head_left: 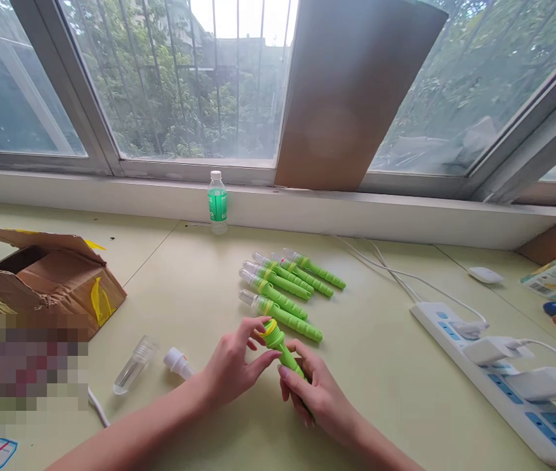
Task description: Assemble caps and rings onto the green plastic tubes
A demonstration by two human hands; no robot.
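Observation:
My right hand (318, 391) is wrapped round the ribbed handle of a green tool (282, 347) with a yellow ring at its top, held tilted above the table. My left hand (236, 363) pinches that yellow-ringed top end with fingertips. Just beyond the hands lies a row of several finished green tools with clear caps (282, 288). A loose clear cap (133, 366) and a small white part (178, 362) lie on the table to the left of my left hand.
An open cardboard box (45, 275) stands at the left. A water bottle (217, 203) stands by the windowsill. A white power strip (498, 376) with plugs and cables lies at the right, with a white mouse (485, 275) behind it.

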